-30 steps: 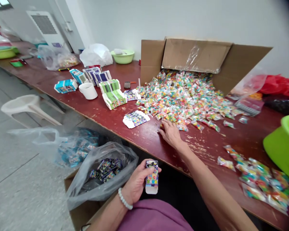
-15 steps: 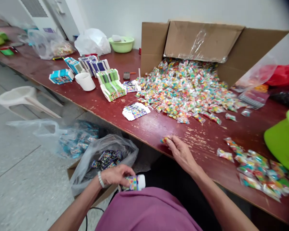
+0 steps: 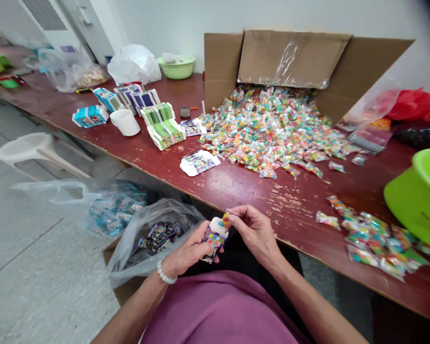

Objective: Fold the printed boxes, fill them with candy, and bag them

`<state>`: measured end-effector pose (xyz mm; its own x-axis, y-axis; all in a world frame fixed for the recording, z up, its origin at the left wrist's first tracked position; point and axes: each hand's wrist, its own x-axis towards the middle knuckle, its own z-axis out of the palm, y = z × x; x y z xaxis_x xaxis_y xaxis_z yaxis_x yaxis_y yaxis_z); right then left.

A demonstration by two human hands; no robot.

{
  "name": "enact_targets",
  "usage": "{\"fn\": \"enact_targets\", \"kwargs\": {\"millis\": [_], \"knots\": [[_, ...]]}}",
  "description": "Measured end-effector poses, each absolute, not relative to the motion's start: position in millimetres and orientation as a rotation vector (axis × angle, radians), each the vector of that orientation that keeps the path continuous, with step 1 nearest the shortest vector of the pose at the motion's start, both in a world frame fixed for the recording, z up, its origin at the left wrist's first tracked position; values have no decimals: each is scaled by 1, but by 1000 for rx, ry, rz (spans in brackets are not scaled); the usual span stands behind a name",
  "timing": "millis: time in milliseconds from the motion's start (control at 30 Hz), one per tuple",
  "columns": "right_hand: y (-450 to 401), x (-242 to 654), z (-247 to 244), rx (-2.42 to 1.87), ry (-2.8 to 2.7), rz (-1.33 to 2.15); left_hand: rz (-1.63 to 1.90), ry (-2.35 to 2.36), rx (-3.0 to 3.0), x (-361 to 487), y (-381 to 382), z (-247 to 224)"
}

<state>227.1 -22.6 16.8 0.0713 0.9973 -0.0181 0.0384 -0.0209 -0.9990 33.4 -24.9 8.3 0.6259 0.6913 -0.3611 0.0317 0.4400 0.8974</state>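
Near the table edge, my left hand [image 3: 193,248] is wrapped round a small printed carton [image 3: 215,239], its white flap raised at the upper end. My right hand [image 3: 252,229] pinches a small candy packet [image 3: 225,220] with yellow, red and blue pieces at the carton's upper end. A flattened printed carton [image 3: 199,163] lies on the red table [image 3: 236,188]. Behind it, a large heap of wrapped candies [image 3: 272,129] spills from a cardboard box [image 3: 294,57]. A smaller group of candy packets [image 3: 374,239] lies to the right.
Bundled green cartons [image 3: 165,126], a white mug [image 3: 125,122] and blue cartons [image 3: 90,116] stand at left. A green basin [image 3: 417,196] is at right. Below the table, a plastic-lined box [image 3: 120,263] holds dark packets, beside a white stool [image 3: 39,148].
My left hand has raised the carton from my lap, up and to the right. My right hand has moved slightly left, bringing the candy packet to the carton's end.
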Motion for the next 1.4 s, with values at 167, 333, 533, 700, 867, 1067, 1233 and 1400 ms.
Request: {"fn": "enact_targets", "kwargs": {"millis": [167,333,533,700,867,1067,1233,1400], "knots": [[-29,224,20,-1307,-1330,1076,508,854,1018,47,-29,15],[-26,220,18,-1247,-1091,1112,572,855,1000,55,-31,18],[-31,228,12,-1331,-1335,954,725,852,891,60,-31,9],[-39,232,10,-1246,-1200,1195,779,905,669,62,-26,6],[-34,229,15,-1108,-909,1650,791,892,726,63,-25,16],[-30,223,19,-1016,-1036,1699,773,890,765,67,-29,13],[-32,227,4,-1116,-1554,893,756,772,489,69,-24,4],[-34,230,3,-1055,-1805,725,755,810,402,71,-23,3]]}}
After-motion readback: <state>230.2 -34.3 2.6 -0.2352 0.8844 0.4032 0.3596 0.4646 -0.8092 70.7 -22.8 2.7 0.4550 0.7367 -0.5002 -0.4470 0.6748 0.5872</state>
